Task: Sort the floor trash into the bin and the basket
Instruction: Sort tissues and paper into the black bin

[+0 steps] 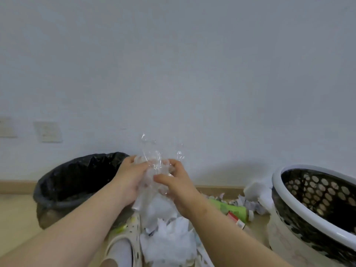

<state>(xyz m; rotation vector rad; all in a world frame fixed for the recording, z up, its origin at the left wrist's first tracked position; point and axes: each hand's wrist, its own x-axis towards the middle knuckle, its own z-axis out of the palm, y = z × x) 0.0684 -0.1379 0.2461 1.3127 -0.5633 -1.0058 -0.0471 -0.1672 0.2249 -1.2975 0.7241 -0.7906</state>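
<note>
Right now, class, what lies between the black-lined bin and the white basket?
In the head view: crumpled white paper, a green bottle and a small red pack on the floor; above them the left hand and right hand grip clear plastic wrap.

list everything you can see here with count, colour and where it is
bin: one, black liner, on the floor at left
basket: one, white rim, dark holed wall, on the floor at right
wrap: one, clear, crumpled between both hands
bottle: one, green, lying on the floor left of the basket
box: one, red and white, on the floor by the bottle
paper: several crumpled pieces, white, on the floor below the hands and beside the basket
wall plates: two, off-white, low on the wall at left
shoe: one, cream with dark specks, bottom centre
left hand: fingers grip the wrap
right hand: fingers grip the wrap
</note>
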